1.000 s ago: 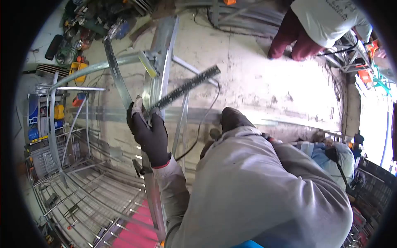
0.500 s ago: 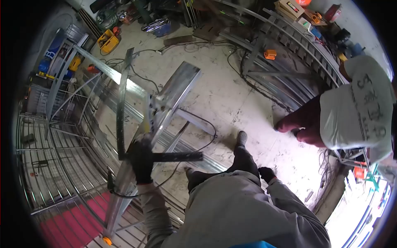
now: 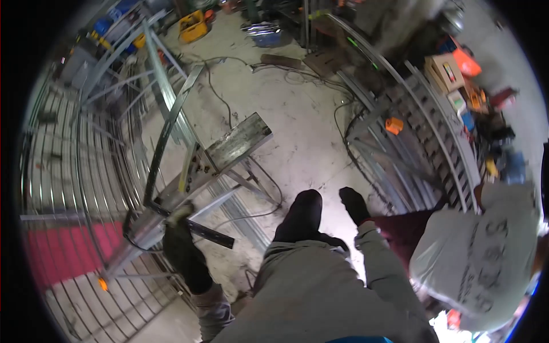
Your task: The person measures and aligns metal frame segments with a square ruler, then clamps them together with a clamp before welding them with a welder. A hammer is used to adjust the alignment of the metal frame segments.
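You stand on a dusty concrete floor (image 3: pixel 309 131) in a workshop. Your left hand (image 3: pixel 182 243), in a dark glove, is closed around a dark flat metal bar (image 3: pixel 197 227), which lies across a long steel channel (image 3: pixel 189 188). Your right hand (image 3: pixel 354 206), also gloved, hangs free beside your knee and holds nothing; I cannot tell how open it is. Another person in a grey shirt (image 3: pixel 480 263) stands close at your right. Further away lie curved railings (image 3: pixel 412 126) and tools.

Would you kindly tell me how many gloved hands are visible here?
2. The left hand grips the dark metal bar by the frame; the right hand hangs free above the floor. The co-worker's hands are hidden.
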A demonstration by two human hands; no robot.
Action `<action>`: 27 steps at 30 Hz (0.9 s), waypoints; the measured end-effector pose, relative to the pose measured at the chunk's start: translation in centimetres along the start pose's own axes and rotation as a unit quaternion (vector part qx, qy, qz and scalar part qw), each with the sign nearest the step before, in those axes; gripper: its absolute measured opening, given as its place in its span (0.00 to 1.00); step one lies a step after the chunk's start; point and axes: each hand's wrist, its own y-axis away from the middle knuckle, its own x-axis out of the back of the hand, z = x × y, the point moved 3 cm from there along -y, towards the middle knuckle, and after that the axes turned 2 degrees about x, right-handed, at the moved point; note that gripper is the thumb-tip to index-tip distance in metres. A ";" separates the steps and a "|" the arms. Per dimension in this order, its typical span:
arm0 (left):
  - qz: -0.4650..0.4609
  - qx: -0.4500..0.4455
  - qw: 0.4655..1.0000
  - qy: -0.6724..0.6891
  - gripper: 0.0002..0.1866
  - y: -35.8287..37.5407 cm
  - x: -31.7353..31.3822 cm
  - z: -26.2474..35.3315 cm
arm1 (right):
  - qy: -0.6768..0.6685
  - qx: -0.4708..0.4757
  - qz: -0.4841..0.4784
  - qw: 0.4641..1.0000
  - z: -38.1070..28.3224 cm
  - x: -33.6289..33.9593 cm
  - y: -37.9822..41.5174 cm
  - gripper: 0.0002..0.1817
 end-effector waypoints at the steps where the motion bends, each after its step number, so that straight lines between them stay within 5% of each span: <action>1: -0.070 0.019 0.997 -0.026 0.19 1.1 -2.5 0.8 | -0.063 -0.022 -0.026 0.997 0.8 -0.2 -2.1 0.16; 2: -0.140 0.044 0.988 -0.047 0.20 1.9 -5.4 2.0 | -0.119 -0.036 -0.050 0.991 0.9 0.0 -3.9 0.16; 4: -0.243 0.100 0.952 0.158 0.16 1.5 -12.8 4.6 | -0.238 -0.084 -0.096 0.963 -0.5 1.7 -8.7 0.17; 7: -0.344 0.175 0.900 0.201 0.11 -1.1 -19.7 3.8 | -0.358 -0.167 -0.128 0.910 -1.5 4.2 -15.9 0.17; 8: -0.340 0.178 0.900 0.206 0.11 -2.9 -21.2 3.5 | -0.371 -0.179 -0.130 0.902 -0.4 4.6 -17.9 0.16; 10: -0.342 0.267 0.863 0.259 0.11 -6.7 -24.0 1.9 | -0.057 0.072 -0.136 0.986 3.4 5.0 -21.2 0.16; 12: -0.259 0.386 0.799 0.381 0.11 -10.3 -27.1 -0.1 | 0.012 0.117 -0.130 0.985 7.3 4.9 -23.9 0.15; 14: -0.212 0.472 0.698 0.496 0.14 -13.7 -30.5 -1.7 | -0.132 -0.088 -0.183 0.970 10.4 4.7 -26.4 0.15; 17: -0.260 0.338 0.870 0.246 0.15 -19.4 -33.0 -1.5 | -0.210 -0.309 -0.268 0.888 10.5 7.4 -32.2 0.14; 19: -0.233 0.350 0.851 0.314 0.15 -24.2 -34.5 -0.1 | -0.107 -0.059 -0.269 0.956 10.9 8.6 -37.6 0.13; 20: -0.243 0.286 0.887 0.268 0.18 -26.1 -35.0 -0.1 | -0.031 0.069 -0.276 0.958 11.2 9.5 -40.1 0.15; 22: -0.245 0.215 0.922 0.211 0.24 -30.1 -35.9 0.2 | 0.071 0.110 -0.301 0.945 11.0 10.0 -46.1 0.16; 26: -0.163 0.401 0.834 0.344 0.24 -36.0 -40.0 -3.5 | 0.018 0.130 -0.248 0.960 14.2 9.0 -58.1 0.19; 27: -0.142 0.433 0.809 0.372 0.23 -37.8 -41.3 -4.4 | -0.175 -0.099 -0.231 0.952 14.8 8.5 -61.5 0.20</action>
